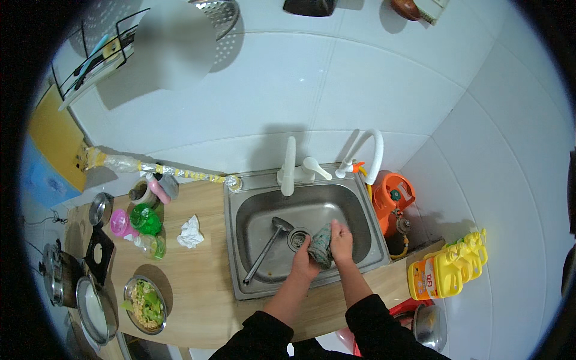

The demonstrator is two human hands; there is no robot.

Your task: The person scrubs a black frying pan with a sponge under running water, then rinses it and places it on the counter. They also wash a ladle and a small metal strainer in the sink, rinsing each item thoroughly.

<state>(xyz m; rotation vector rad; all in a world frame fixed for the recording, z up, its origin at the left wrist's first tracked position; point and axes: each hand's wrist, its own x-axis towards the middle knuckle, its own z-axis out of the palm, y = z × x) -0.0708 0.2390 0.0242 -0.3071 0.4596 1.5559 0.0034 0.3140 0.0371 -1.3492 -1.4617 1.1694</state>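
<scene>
A wet grey-green cloth (321,245) is bunched up between my two hands over the front of a stainless steel sink (261,202). My left hand (307,262) grips its lower left side. Against its right edge, my right hand (341,240) is curled on the fabric, its fingertips slightly blurred. Left of the cloth, a metal ladle (263,252) lies in the basin, with its bowl near the drain strainer (297,239). The white faucet (289,168) stands behind the basin, and no running water is visible.
On the wooden counter (198,288) to the left are a bowl of food (145,304), a crumpled white tissue (191,232) and several bottles. An orange gas cylinder (390,198) and yellow jugs (445,270) stand to the right. A curved white spout (377,153) rises at the sink's back right corner.
</scene>
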